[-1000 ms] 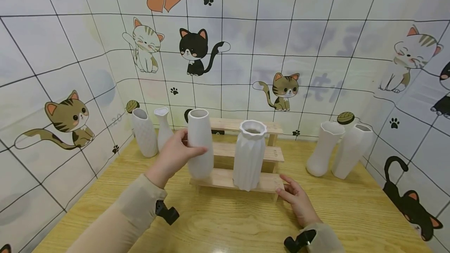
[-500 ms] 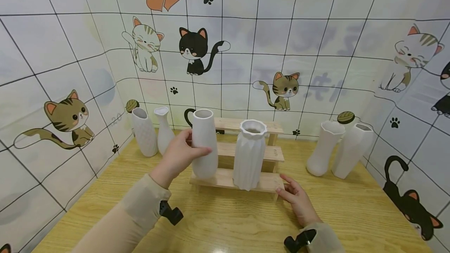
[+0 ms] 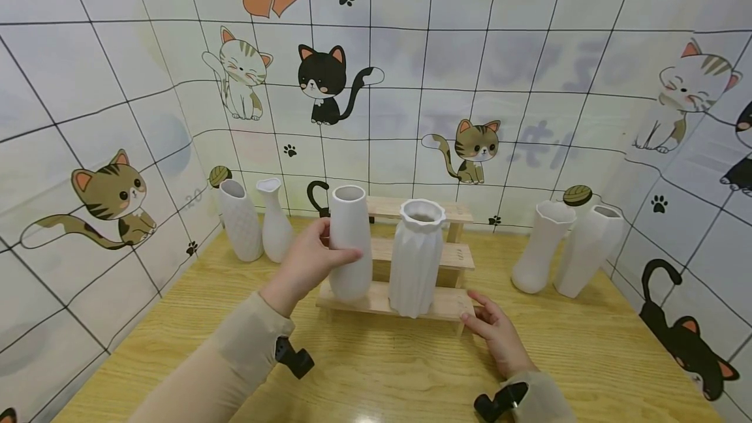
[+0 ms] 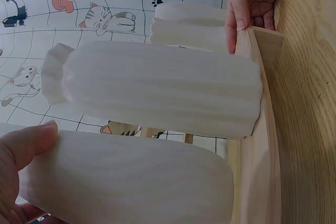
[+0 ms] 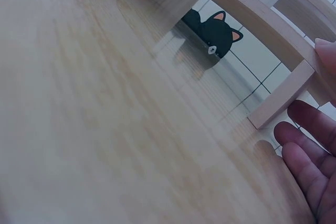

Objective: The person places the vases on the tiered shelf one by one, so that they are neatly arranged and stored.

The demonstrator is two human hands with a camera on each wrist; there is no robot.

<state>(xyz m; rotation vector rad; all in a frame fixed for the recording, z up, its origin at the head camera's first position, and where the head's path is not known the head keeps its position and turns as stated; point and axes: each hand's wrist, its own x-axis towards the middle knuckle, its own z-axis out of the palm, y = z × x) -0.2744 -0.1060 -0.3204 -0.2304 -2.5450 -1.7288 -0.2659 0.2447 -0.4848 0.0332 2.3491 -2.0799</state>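
My left hand (image 3: 305,264) grips a smooth white vase (image 3: 352,247) around its side, thumb across the front. The vase stands nearly upright, its base close over the left half of the bottom step of a wooden three-step stand (image 3: 376,300). In the left wrist view, the smooth vase (image 4: 142,177) lies alongside a pleated white vase (image 4: 163,87). That pleated vase (image 3: 416,266), with its ruffled rim, stands on the same step to the right. My right hand (image 3: 496,331) pinches the right end of the bottom step, thumb in front, beside the stand's front leg (image 5: 281,95).
A textured white vase (image 3: 239,224) and a slim-necked vase (image 3: 275,227) stand at the back left of the wooden table (image 3: 388,371). On the right are a wavy-rimmed vase (image 3: 540,250) and an angular vase (image 3: 589,253). A cat-print wall covering (image 3: 399,70) encloses the table.
My left hand has carried the smooth vase rightward along the bottom step, nearer the pleated vase. The right hand has stayed at the stand's right end.
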